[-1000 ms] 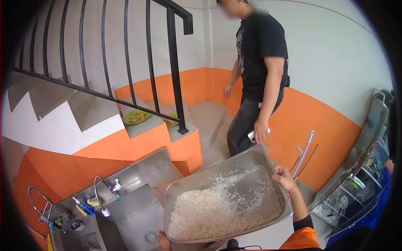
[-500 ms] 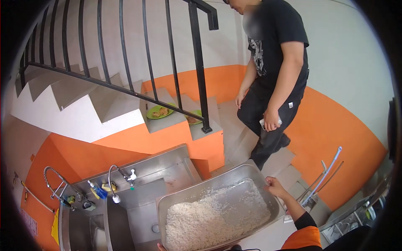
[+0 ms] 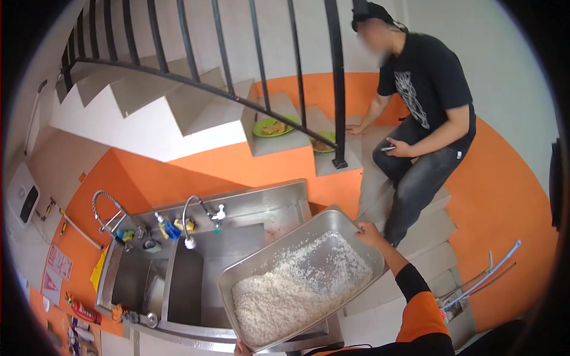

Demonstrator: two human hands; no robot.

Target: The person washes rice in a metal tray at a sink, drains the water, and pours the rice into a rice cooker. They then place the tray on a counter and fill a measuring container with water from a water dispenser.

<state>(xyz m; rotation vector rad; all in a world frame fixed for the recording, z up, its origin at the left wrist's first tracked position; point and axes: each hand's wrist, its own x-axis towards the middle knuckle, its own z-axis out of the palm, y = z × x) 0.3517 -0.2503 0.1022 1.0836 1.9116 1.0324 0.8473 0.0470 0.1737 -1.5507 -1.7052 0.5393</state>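
A deep rectangular metal pan is in front of me, tilted with its right end higher. White grains that look like rice are heaped toward its near left side, thinning to a scatter over the bare metal at the far right. My right hand grips the rim at the upper right corner. At the bottom edge of the view, my left hand holds the near left corner; most of its fingers are hidden. The pan overlaps the right part of a steel sink.
Beside the basins are a curved faucet, a spring-hose tap and a blue bottle. Behind the sink rises a staircase with a black railing and green plates of food. A person is on the stairs holding a phone.
The pan's right end has risen, and grains have shifted toward the near left. The person on the stairs has gone from standing to a lowered, seated-looking pose. My view has swung left.
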